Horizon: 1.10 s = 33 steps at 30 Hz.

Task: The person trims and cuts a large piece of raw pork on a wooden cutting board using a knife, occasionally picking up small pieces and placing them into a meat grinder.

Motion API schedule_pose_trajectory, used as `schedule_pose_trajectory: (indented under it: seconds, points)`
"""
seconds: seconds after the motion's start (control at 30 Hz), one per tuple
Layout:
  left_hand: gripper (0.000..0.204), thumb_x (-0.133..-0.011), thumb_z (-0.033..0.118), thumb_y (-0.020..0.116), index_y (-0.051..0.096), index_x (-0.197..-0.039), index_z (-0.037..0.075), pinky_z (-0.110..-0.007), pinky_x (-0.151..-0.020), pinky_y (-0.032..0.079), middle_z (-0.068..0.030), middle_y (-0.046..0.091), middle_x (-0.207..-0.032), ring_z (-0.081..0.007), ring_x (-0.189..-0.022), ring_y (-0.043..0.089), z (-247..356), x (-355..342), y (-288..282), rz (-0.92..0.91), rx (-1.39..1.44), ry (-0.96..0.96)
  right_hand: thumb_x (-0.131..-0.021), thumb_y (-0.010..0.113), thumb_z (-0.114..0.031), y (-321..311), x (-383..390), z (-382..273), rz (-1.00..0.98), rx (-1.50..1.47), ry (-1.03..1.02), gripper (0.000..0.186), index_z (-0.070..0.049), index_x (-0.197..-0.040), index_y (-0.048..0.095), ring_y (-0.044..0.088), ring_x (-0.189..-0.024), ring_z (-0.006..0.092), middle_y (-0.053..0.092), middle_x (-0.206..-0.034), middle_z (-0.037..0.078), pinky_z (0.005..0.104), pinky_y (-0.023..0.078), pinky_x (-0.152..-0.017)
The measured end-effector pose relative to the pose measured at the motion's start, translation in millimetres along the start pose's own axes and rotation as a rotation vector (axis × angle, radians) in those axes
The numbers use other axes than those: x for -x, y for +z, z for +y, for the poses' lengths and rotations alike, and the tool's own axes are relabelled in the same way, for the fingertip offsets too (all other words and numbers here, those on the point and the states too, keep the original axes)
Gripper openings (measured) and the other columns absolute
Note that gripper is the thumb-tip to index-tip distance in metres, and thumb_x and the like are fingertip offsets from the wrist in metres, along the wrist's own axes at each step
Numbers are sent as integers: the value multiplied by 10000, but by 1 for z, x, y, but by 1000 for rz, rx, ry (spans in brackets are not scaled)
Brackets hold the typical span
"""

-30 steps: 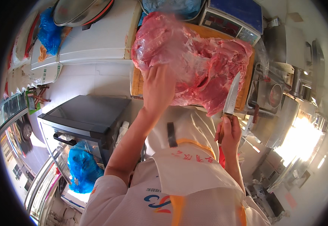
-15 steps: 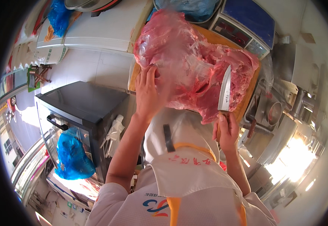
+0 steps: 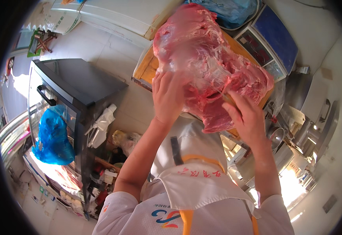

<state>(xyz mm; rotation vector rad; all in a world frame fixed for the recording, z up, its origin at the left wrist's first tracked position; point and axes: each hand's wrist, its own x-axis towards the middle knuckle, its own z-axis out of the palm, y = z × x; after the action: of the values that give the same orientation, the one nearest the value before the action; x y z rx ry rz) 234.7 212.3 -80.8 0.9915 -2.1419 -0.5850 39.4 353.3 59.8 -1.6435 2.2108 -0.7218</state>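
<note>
A large slab of raw red meat [image 3: 194, 45] lies across a wooden cutting board [image 3: 146, 69], its lower flap hanging toward my apron. My left hand [image 3: 169, 96] rests on the meat's left side, fingers stretched out and lying on the surface. On the right, my right hand [image 3: 247, 117] is closed around the handle of a knife [image 3: 227, 98]. The knife points left into the middle of the meat, beside a dark red cleft. Most of its blade is hidden or blurred there. A hazy smear covers part of the meat near my left fingers.
Behind the board stand a scale with a blue top [image 3: 276, 33] and a basin lined with a blue bag [image 3: 233, 13]. Metal pans [image 3: 277, 138] sit at the right. At left is a black cabinet [image 3: 82, 80] with a blue plastic bag [image 3: 54, 137] by its glass front.
My right hand has moved up and left, bringing the knife from over the right part into the meat's middle. My left fingers have straightened on the meat. The whole view has shifted and turned slightly.
</note>
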Motion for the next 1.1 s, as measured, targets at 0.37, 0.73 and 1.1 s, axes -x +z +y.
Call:
schedule_pose_trajectory:
  seconds: [0.37,0.73,1.1]
  points:
    - [406,-838,1,727,762,-1240,52,-556,-1184,464,-126,700,-1246,-366,-1236,644,-1,8,5,68,92,-24,-1011,751,-245,-7,-71,-21,-216,669,-261,322,-174,-1325,760,743,-837,313,715,-975,72,471,588,-843]
    - [401,-808,38,766,745,-1208,40,-554,-1171,475,-110,702,-1200,-356,-1209,639,-8,12,-3,30,102,-10,-1014,751,-257,2,-70,-37,-236,605,-132,303,-165,-1301,777,727,-1100,318,710,-992,63,464,542,-1019]
    - [335,-781,-54,714,697,-1109,13,-495,-1116,512,-146,723,-1267,-392,-1190,641,-5,-12,-17,-47,150,48,-1022,760,-293,5,-60,-32,-223,560,14,356,-163,-1353,767,751,-1117,336,759,-1168,125,466,622,-948]
